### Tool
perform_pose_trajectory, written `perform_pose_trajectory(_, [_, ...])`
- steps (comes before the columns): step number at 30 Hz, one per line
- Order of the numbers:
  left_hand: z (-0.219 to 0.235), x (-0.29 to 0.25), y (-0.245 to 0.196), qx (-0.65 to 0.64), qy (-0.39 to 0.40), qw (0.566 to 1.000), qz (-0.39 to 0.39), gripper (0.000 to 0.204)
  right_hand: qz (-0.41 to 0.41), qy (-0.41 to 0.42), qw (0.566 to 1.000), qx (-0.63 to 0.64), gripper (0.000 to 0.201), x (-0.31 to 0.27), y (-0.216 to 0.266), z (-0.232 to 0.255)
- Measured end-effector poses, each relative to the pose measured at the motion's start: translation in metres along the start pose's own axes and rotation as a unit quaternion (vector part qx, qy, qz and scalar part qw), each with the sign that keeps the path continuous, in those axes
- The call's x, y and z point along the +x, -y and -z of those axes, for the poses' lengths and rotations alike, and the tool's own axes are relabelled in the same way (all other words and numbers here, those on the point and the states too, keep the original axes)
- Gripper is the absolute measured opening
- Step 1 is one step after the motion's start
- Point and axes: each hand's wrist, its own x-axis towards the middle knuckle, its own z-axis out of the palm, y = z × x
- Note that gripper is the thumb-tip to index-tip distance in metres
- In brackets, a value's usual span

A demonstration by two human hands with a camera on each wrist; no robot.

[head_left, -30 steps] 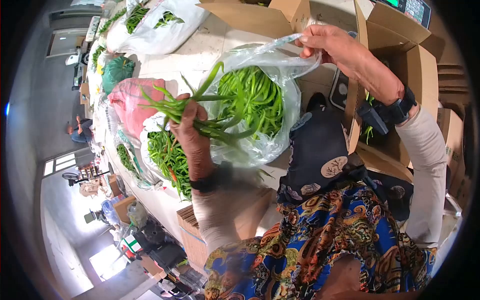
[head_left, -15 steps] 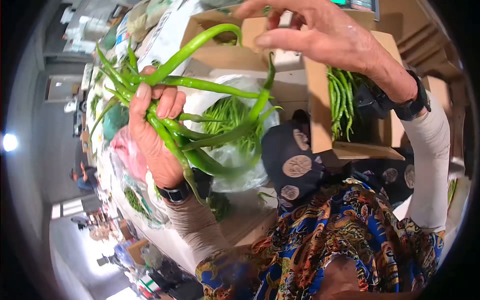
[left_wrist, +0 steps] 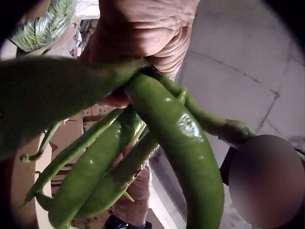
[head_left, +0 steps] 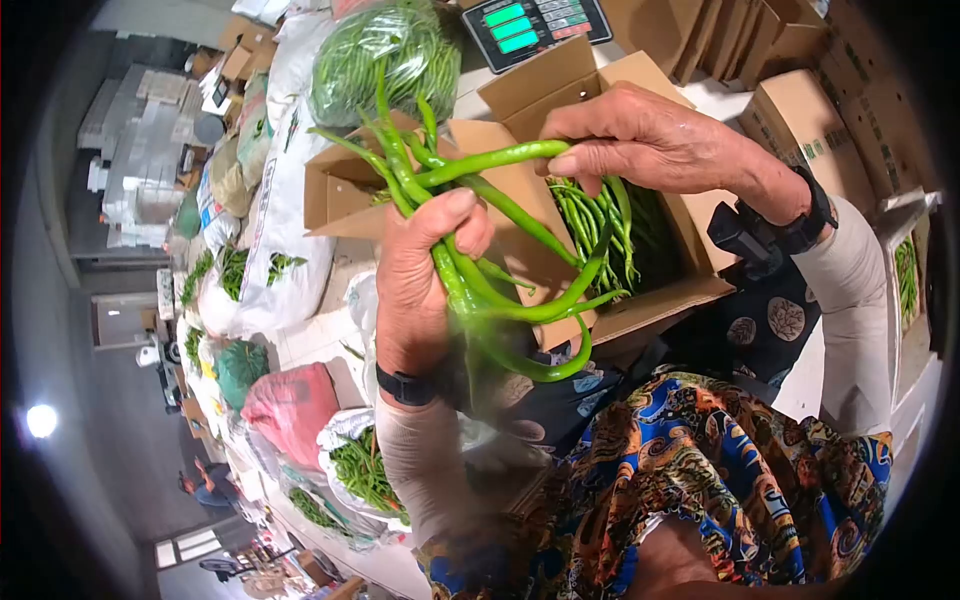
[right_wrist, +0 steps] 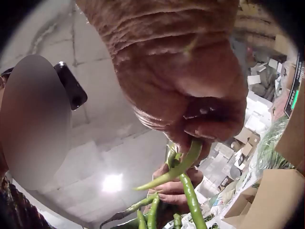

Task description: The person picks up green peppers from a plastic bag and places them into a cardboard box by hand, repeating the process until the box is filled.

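My left hand (head_left: 415,275) grips a bunch of long green chili peppers (head_left: 462,285), their ends fanning out on both sides of the fist. Up close in the left wrist view, glossy peppers (left_wrist: 174,126) spread below the palm. The thumb and fingers of my right hand (head_left: 650,140) pinch the end of one pepper (head_left: 500,156) that reaches across from the bunch. In the right wrist view, a curved pepper (right_wrist: 178,171) shows under those fingers. Below the right hand stands an opened cardboard box (head_left: 655,312) with more green peppers (head_left: 590,222) lying inside.
A smaller open carton (head_left: 335,190) is left of the box. Behind are a clear bag of green peppers (head_left: 385,65) and a digital scale (head_left: 537,28). Red (head_left: 295,405) and white sacks (head_left: 265,285) line the left; folded cartons (head_left: 840,130) stand at right.
My right hand has let go of the clear plastic bag and now pinches a pepper. My left hand has brought the bunch from above that bag over beside the box, as the head view turned.
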Motion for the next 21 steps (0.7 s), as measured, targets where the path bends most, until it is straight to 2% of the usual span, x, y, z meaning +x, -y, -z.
perform_pose_trajectory(1, [0.0, 0.005, 0.003, 0.002, 0.005, 1.0, 0.005, 0.023, -0.003, -0.007, 1.0, 0.001, 0.028, -0.007, -0.003, 0.003])
perform_pose_trajectory(3, [0.003, 0.015, 0.009, 0.094, 0.027, 0.994, 0.055, 0.027, -0.05, 0.01, 0.999, 0.013, 0.03, -0.017, -0.01, 0.007])
perform_pose_trajectory(5, [-0.001, 0.028, 0.017, 0.114, 0.02, 0.991, 0.061, 0.023, -0.063, 0.001, 0.997, 0.047, 0.034, -0.027, -0.013, 0.006])
perform_pose_trajectory(7, [-0.009, 0.038, 0.02, 0.168, -0.048, 0.979, 0.109, 0.018, -0.133, -0.001, 0.988, 0.076, 0.032, -0.035, -0.013, 0.008])
perform_pose_trajectory(8, [-0.007, 0.045, 0.025, 0.214, -0.062, 0.97, 0.093, 0.019, -0.135, -0.004, 0.988, 0.078, 0.032, -0.039, -0.013, 0.01])
perform_pose_trajectory(10, [-0.005, 0.056, 0.035, 0.224, -0.062, 0.969, 0.087, 0.02, -0.177, -0.031, 0.979, 0.101, 0.031, -0.045, -0.012, 0.014])
perform_pose_trajectory(11, [-0.006, 0.06, 0.039, 0.233, -0.064, 0.968, 0.076, 0.021, -0.179, -0.034, 0.978, 0.102, 0.031, -0.048, -0.015, 0.016])
perform_pose_trajectory(13, [-0.008, 0.064, 0.045, 0.235, -0.057, 0.968, 0.073, 0.022, -0.118, -0.043, 0.992, 0.018, 0.031, -0.055, -0.022, 0.021])
perform_pose_trajectory(15, [-0.008, 0.064, 0.049, 0.245, -0.03, 0.965, 0.092, 0.031, -0.143, -0.047, 0.988, 0.031, 0.031, -0.062, -0.026, 0.028])
perform_pose_trajectory(17, [-0.008, 0.059, 0.051, 0.234, -0.021, 0.969, 0.082, 0.032, -0.171, -0.043, 0.984, 0.013, 0.032, -0.066, -0.033, 0.035])
perform_pose_trajectory(18, [-0.006, 0.059, 0.05, 0.271, -0.015, 0.958, 0.087, 0.032, -0.182, -0.028, 0.983, -0.006, 0.033, -0.068, -0.033, 0.039])
perform_pose_trajectory(19, [-0.004, 0.059, 0.05, 0.309, -0.007, 0.947, 0.091, 0.032, -0.184, -0.029, 0.982, -0.006, 0.033, -0.07, -0.035, 0.04])
perform_pose_trajectory(21, [-0.003, 0.06, 0.05, 0.309, -0.003, 0.947, 0.087, 0.028, -0.179, -0.001, 0.98, 0.083, 0.034, -0.073, -0.041, 0.04])
